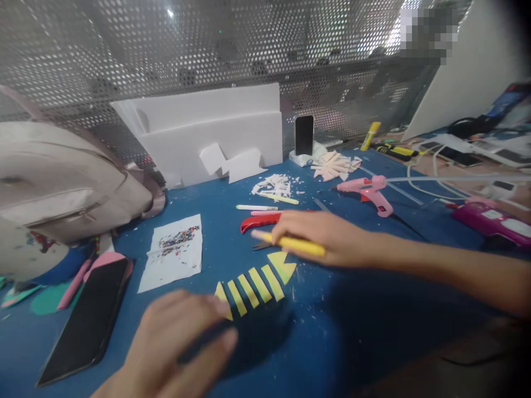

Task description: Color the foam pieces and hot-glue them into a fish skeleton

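Observation:
My right hand (309,235) grips a yellow marker pen (301,245), its pale tip pointing left over the table. Just below it lies a row of narrow yellow-green strips (249,291), with a notched, tail-like piece (282,267) at the right end and a pointed piece (223,298) at the left. My left hand (178,342), blurred, is beside the left piece with thumb and fingers apart; the fingertips overlap its edge, and I cannot tell whether they touch it. A red-handled tool (259,222), partly hidden, lies behind my right hand.
White paper with colourful bits (174,249) and a black phone (85,323) lie left. Behind are white scraps (276,187), white boards (215,132) and an upright phone (304,135). At right sit a pink glue gun (369,192) and cables. A beige bag (70,177) stands left.

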A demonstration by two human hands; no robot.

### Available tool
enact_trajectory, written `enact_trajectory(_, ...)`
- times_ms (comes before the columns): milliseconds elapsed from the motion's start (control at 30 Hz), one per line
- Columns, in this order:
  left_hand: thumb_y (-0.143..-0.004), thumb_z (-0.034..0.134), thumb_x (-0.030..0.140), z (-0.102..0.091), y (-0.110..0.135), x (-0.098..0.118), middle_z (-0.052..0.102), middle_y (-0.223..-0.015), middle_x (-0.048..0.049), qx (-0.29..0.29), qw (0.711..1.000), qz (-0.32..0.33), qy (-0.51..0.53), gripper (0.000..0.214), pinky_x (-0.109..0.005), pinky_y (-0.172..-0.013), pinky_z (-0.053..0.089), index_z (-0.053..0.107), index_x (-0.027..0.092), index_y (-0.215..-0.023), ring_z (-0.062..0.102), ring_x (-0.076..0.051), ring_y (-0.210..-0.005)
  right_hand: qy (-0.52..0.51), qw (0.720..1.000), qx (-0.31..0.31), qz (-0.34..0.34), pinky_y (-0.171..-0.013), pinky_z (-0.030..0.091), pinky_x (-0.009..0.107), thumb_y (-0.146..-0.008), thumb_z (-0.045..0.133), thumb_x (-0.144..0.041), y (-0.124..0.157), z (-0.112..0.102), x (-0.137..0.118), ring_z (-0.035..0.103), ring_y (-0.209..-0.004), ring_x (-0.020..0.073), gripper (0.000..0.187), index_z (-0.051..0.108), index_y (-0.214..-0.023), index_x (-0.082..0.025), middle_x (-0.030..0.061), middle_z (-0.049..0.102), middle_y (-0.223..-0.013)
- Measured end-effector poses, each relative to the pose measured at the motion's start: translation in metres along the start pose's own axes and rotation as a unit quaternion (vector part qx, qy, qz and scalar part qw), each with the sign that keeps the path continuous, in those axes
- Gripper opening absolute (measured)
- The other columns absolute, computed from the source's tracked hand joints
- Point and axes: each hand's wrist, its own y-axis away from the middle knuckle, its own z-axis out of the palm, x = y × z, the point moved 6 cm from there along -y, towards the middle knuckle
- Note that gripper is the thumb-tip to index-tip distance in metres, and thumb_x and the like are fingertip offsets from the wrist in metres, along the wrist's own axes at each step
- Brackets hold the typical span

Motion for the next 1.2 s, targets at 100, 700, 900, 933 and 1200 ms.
enact_trajectory(100,-0.089,0.054,0.013,-0.004,-0.010,-0.029,0.051,-0.130,-0.0088,0.016,0.997,-0.076,-0.023,0.046,-0.037,-0.100,0.051,0.044,0.024,-0.133,0.054,-0.022,-0.122,0.078,0.994,0.042,0.067,-0.068,0.042,0.029,-0.101,0.043,-0.035,-0.011,-0.012,0.051,0.056,-0.081,0.0170,0.025,0.058,-0.098,-0.015,0.0088,0.063,-0.096)
enact_trajectory(700,-0.083,0.067,0.039,0.070,0.034,-0.059,0.041,-0.151,-0.0087,-0.190,0.935,-0.261,0.144,0.084,-0.059,-0.111,0.039,0.016,0.038,-0.150,0.040,-0.031,-0.140,0.182,0.977,0.003,0.106,-0.095,0.050,0.046,-0.097,0.055,-0.036,-0.041,0.023,0.083,0.059,-0.111,0.0231,0.032,0.057,-0.124,-0.017,0.0104,0.059,-0.126)
enact_trajectory(900,-0.084,0.066,0.039,0.076,0.036,-0.056,0.040,-0.152,-0.0070,-0.201,0.927,-0.272,0.163,0.087,-0.059,-0.112,0.038,0.011,0.040,-0.151,0.040,-0.030,-0.140,0.028,0.995,-0.093,0.025,-0.106,0.043,0.038,-0.089,0.061,-0.052,-0.010,0.040,0.023,0.049,-0.128,0.0245,0.064,0.044,-0.142,-0.020,0.0101,0.052,-0.142)
enact_trajectory(933,-0.084,0.066,0.039,0.077,0.036,-0.056,0.040,-0.152,-0.0064,-0.202,0.925,-0.275,0.166,0.087,-0.058,-0.113,0.037,0.010,0.040,-0.152,0.040,-0.029,-0.140,0.007,0.994,-0.106,0.020,-0.107,0.042,0.037,-0.086,0.064,-0.055,-0.004,0.042,0.018,0.049,-0.129,0.0244,0.072,0.041,-0.145,-0.022,0.0092,0.050,-0.144)
enact_trajectory(1200,-0.085,0.063,0.038,0.081,0.032,-0.051,0.045,-0.148,-0.0055,-0.195,0.921,-0.284,0.180,0.087,-0.056,-0.109,0.042,0.007,0.042,-0.152,0.045,-0.028,-0.137,-0.126,0.978,-0.153,0.070,-0.118,0.026,0.048,-0.071,0.079,-0.054,0.021,0.055,0.014,0.028,-0.144,0.0347,0.102,0.028,-0.154,-0.024,0.0130,0.033,-0.157)
